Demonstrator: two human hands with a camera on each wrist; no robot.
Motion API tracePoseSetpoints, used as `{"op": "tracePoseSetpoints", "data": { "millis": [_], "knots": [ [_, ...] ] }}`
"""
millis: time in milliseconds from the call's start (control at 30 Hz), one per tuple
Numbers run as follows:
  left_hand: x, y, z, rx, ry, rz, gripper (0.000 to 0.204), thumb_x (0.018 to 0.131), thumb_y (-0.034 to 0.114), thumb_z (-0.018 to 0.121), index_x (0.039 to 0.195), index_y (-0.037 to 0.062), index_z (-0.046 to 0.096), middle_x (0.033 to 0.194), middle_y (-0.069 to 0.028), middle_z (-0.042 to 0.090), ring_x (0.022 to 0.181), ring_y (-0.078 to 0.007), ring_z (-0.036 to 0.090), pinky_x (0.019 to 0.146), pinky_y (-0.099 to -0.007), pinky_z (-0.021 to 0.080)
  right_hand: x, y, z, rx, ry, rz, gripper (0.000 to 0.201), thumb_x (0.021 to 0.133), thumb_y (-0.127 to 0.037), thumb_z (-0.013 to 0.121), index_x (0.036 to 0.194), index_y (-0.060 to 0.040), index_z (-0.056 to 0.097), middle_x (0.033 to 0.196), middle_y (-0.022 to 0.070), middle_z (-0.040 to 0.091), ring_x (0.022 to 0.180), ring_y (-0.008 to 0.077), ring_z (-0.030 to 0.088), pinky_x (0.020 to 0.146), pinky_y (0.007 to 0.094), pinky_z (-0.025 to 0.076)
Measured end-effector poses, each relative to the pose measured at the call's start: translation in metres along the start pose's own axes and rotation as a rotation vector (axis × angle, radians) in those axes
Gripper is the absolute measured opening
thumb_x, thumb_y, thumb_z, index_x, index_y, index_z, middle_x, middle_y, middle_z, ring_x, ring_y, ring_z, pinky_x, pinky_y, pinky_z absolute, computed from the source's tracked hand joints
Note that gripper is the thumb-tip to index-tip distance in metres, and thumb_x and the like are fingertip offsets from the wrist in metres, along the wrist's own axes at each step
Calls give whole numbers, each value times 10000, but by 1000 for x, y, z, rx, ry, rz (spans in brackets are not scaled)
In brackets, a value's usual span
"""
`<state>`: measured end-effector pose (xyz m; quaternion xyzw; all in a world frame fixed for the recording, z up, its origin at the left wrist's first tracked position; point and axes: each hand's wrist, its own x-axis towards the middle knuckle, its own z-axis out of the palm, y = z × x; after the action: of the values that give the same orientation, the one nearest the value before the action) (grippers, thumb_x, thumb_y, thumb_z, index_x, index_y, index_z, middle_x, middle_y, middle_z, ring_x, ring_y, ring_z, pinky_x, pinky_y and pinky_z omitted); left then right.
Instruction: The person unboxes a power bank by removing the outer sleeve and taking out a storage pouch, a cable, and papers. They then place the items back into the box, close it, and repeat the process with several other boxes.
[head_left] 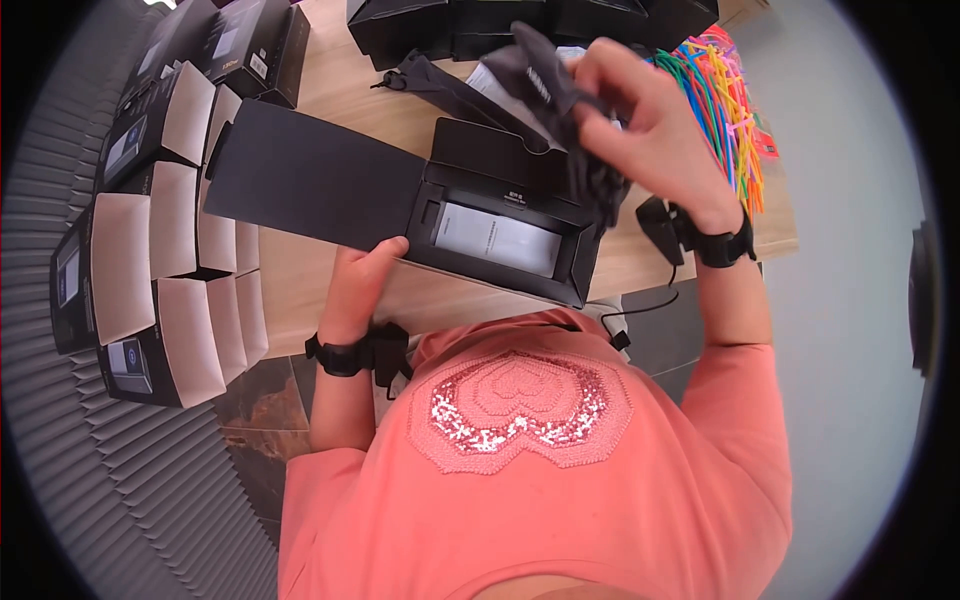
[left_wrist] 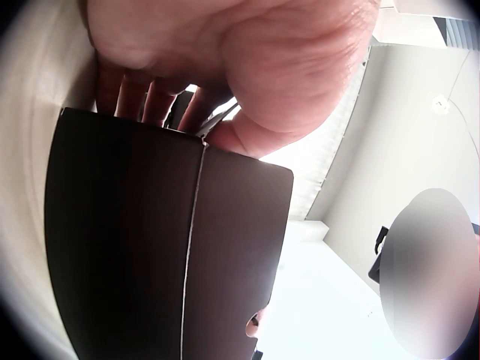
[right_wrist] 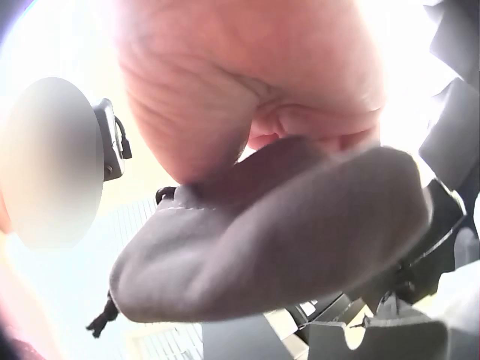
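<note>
A black box (head_left: pixel 430 262) is open in front of me, its wide lid (head_left: pixel 315 175) folded out to the left and a smaller flap raised at the back. Inside lies a flat white packet (head_left: pixel 497 240) with small print. My left hand (head_left: pixel 365 280) grips the box's near left edge, thumb on top; its fingers pass behind the dark box wall (left_wrist: pixel 127 232) in the left wrist view. Above the box's back right corner, my right hand (head_left: pixel 650 130) holds a dark grey drawstring pouch (right_wrist: pixel 262 240), pinched between thumb and fingers. The pouch droops beside the box's right end.
Another dark drawstring pouch (head_left: pixel 450 88) lies behind the box. Several black boxes (head_left: pixel 520 28) line the table's back. Stacked boxes (head_left: pixel 180 220) stand close on the left. Colourful thin strands (head_left: pixel 720 110) lie at the back right. A black cable (head_left: pixel 650 305) hangs near the table's front edge.
</note>
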<state>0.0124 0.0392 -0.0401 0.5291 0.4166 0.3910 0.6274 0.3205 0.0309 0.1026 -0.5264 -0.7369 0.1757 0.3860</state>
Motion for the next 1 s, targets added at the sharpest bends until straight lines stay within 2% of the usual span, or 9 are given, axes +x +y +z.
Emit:
{"op": "tracePoseSetpoints", "data": {
  "millis": [100, 167, 200, 300, 433, 600, 833, 900, 1000],
  "knots": [
    [-1, 1, 1, 11, 9, -14, 254, 866, 79, 650, 1098, -23, 654, 1043, -3, 635, 971, -130, 570, 893, -296, 455, 14, -2, -8, -139, 17, 21, 189, 791, -67, 649, 927, -12, 531, 804, 103, 589, 728, 211, 575, 659, 304, 481],
    [-1, -3, -1, -21, 3, -27, 255, 866, 77, 651, 1101, -22, 654, 1046, -5, 636, 975, -131, 571, 894, -294, 456, 25, 8, -1, -354, -70, -57, 258, 845, -12, 651, 1086, -1, 559, 1160, 132, 638, 901, 285, 647, 826, 329, 524],
    [0, -3, -2, -59, 0, -32, 257, 867, 74, 651, 1105, -21, 653, 1050, -6, 636, 978, -132, 571, 895, -293, 457, 23, 30, 3, -534, -67, -208, 376, 817, -52, 705, 1169, -22, 576, 1184, 128, 637, 996, 373, 626, 852, 405, 529],
    [-4, 4, 2, -4, 25, -31, 256, 869, 72, 649, 1108, -19, 654, 1049, -7, 635, 974, -129, 572, 895, -292, 459, 10, -4, 5, -555, -176, -292, 391, 780, -74, 735, 1142, -40, 591, 1171, 120, 637, 1035, 367, 616, 867, 417, 527],
    [-4, 3, 3, -57, 4, -29, 255, 872, 65, 644, 1111, -20, 653, 1051, -7, 636, 965, -125, 575, 892, -293, 462, -13, -29, 35, -480, -848, -353, 365, 785, -70, 657, 1148, -44, 622, 1249, 81, 611, 1032, 247, 622, 832, 346, 539],
    [-4, 3, 1, -64, -8, -16, 246, 883, 66, 637, 1110, -27, 653, 1049, -7, 644, 955, -123, 584, 875, -293, 470, -30, -11, 76, -741, -889, -545, 357, 799, -128, 646, 1149, -64, 624, 1131, 78, 619, 979, 192, 644, 721, 302, 539],
    [-5, 8, 2, -44, 0, -46, 233, 890, 80, 633, 1094, -29, 661, 1039, -6, 651, 949, -121, 585, 868, -289, 469, -32, 3, 86, -698, -856, -582, 152, 787, -139, 660, 929, -85, 650, 871, 35, 648, 865, 205, 667, 671, 303, 552],
    [-4, 7, 2, -60, 1, -62, 233, 890, 87, 634, 1089, -29, 665, 1034, -7, 652, 954, -121, 583, 872, -289, 466, -25, -3, 78, -614, -871, -544, 103, 798, -136, 678, 892, -109, 708, 812, 36, 694, 856, 251, 690, 672, 351, 571],
    [-5, 5, 2, -53, -4, -33, 236, 888, 86, 633, 1091, -30, 665, 1034, -9, 653, 960, -125, 583, 881, -291, 464, -5, -23, 46, -505, -521, -469, 136, 739, -144, 722, 859, -92, 685, 796, 46, 676, 821, 263, 666, 659, 356, 562]
  ]
}}
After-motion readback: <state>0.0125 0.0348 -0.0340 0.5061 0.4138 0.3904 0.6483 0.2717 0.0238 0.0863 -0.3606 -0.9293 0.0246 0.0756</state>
